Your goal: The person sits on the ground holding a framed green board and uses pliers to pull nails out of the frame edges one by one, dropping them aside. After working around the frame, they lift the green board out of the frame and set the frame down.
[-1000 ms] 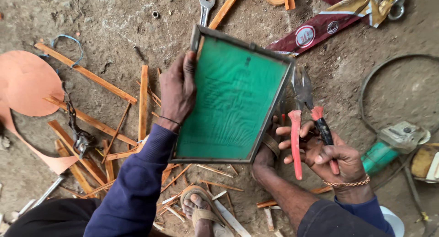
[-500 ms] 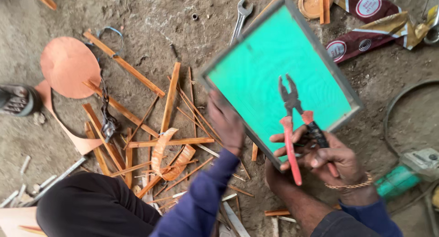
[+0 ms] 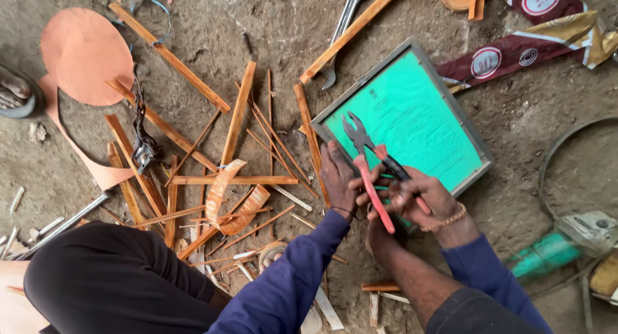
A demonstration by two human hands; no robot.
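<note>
Dirt floor [image 3: 212, 44], pliers [image 3: 372, 165] between fingers [image 3: 386, 195]

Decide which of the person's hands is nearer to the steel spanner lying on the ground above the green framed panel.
Left. The left hand grips the lower-left edge of the green framed panel, below the steel spanner. The right hand, holding red-handled pliers, lies lower and further right.

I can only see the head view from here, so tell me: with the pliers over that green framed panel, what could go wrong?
1. The pliers in the right hand have open jaws just above the green framed panel; a slip could scratch its face.
2. The left hand holds the panel's lower edge close to the jaws, so fingers could get pinched.
3. Loose wooden strips and a spanner lie around the panel, which may rock on them.
</note>
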